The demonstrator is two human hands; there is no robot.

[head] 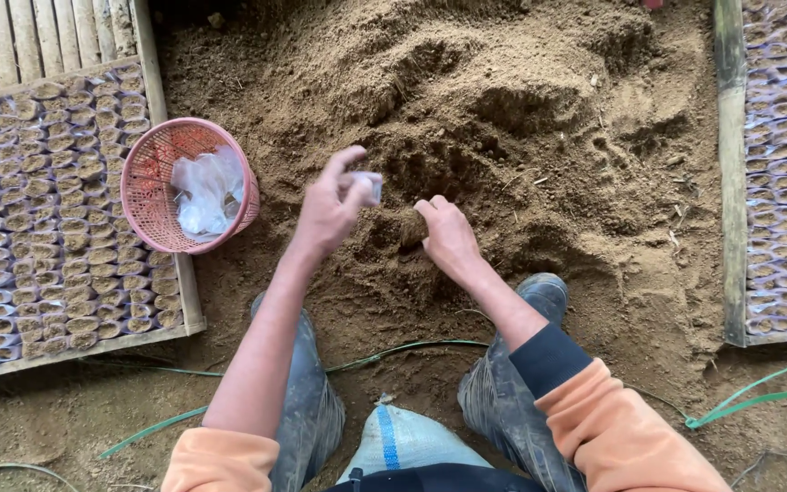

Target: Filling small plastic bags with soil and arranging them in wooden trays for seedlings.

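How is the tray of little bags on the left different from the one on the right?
The left tray shows almost whole, while the right tray is cut off by the picture's edge. The left tray has bare wooden slats at its top; the right tray looks packed all the way up. A pink basket overlaps the left tray's edge; nothing leans on the right one. Both have wooden frames and hold rows of small soil-filled bags.
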